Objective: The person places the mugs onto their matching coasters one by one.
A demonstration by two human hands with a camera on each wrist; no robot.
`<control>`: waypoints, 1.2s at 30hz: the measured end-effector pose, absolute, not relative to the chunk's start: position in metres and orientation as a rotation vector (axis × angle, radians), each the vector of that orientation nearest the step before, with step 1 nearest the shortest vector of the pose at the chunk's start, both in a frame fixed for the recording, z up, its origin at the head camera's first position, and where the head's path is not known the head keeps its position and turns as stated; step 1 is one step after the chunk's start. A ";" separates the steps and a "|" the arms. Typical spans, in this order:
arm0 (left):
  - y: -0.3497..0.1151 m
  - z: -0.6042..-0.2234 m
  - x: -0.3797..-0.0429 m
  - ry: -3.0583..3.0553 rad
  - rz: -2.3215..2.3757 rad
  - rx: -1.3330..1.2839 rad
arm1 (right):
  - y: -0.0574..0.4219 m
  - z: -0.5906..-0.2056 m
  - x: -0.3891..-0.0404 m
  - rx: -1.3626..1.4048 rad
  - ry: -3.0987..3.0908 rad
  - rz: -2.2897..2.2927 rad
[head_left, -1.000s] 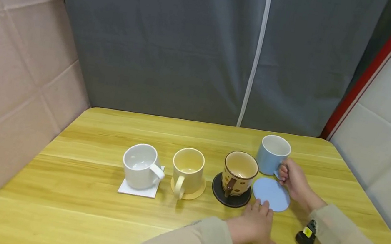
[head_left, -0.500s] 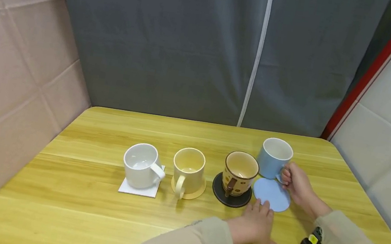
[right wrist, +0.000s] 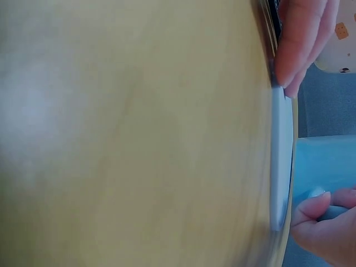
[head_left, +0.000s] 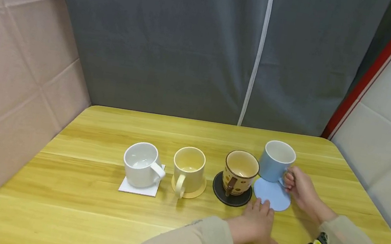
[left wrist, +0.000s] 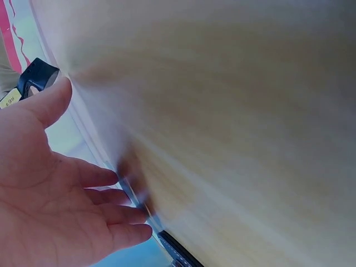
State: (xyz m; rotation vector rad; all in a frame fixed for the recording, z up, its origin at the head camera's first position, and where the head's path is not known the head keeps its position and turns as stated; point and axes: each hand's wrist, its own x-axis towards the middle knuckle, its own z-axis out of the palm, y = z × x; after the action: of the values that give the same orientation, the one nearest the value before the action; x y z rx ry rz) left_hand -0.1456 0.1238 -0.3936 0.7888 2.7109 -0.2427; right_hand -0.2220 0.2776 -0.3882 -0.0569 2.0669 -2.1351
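Note:
My right hand (head_left: 302, 191) grips the handle of a light blue mug (head_left: 271, 167), which stands upright and overlaps the far edge of a round blue coaster (head_left: 272, 196) in the head view. Fingertips of my left hand (head_left: 256, 226) touch the coaster's near edge, fingers straight and thumb spread. The right wrist view has those left fingertips (right wrist: 295, 61) on the coaster's rim, with the blue mug (right wrist: 322, 164) beyond it. In the left wrist view the open palm of my left hand (left wrist: 72, 194) shows beside the table surface.
Left of the blue mug, a patterned brown-rimmed mug (head_left: 240, 175) sits on a black coaster (head_left: 219, 191). Farther left are a yellow mug (head_left: 191, 176) on a yellow coaster (head_left: 200, 190) and a white mug (head_left: 140, 170) on a square white coaster (head_left: 137, 190). A grey curtain (head_left: 175, 51) hangs behind the table.
The blue mug has moved rightward and nearer with my right hand, from behind the coaster to over its far edge. My left hand has stayed in place.

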 end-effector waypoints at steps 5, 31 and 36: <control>0.123 -0.393 -0.146 2.708 -0.235 0.792 | 0.279 -0.388 -0.219 -0.093 2.047 -2.143; 0.121 -0.391 -0.146 2.705 -0.233 0.803 | 0.282 -0.389 -0.201 -0.189 1.999 -2.140; 0.122 -0.391 -0.146 2.704 -0.230 0.806 | 0.284 -0.390 -0.199 -0.208 1.995 -2.121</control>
State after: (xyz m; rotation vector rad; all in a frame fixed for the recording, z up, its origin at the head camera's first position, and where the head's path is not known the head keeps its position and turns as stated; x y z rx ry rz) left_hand -0.1458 0.1215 -0.3913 0.8060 2.7042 -0.2297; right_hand -0.1987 0.2840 -0.3899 -0.2077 1.9953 -2.1213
